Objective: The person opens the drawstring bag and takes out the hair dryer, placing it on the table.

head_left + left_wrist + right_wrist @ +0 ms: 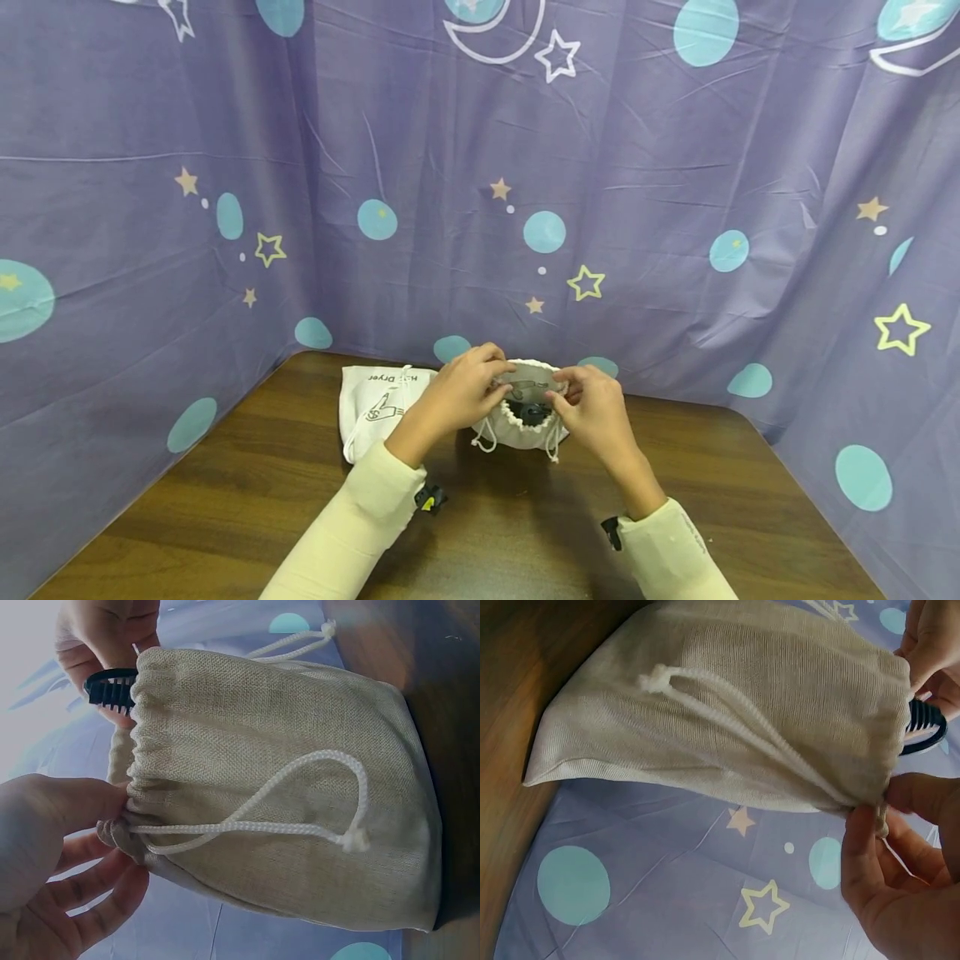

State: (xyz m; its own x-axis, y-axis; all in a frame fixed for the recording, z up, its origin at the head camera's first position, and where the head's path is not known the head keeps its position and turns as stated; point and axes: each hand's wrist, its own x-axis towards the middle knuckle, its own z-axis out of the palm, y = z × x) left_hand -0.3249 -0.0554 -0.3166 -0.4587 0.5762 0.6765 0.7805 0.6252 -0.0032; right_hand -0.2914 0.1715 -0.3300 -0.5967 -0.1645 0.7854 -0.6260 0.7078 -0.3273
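Observation:
A cream drawstring bag [517, 437] stands upright on the table with its gathered mouth open. My left hand [467, 390] pinches the left side of the rim between thumb and fingers. On the opposite side, my right hand [602, 410] grips the rim the same way. Inside the mouth lies a dark object [534, 413], mostly hidden by the cloth. In the left wrist view a black curved part with a row of teeth [111, 691] pokes out past the rim; its kind cannot be told. White cord loops [300, 829] with knotted ends hang down both sides of the bag.
A second white drawstring bag [375, 408], printed with a hair dryer drawing and lettering, lies left of the upright one, partly behind my left forearm. The brown wooden table [517, 542] meets a purple star-patterned curtain [645, 317] at the back and sides.

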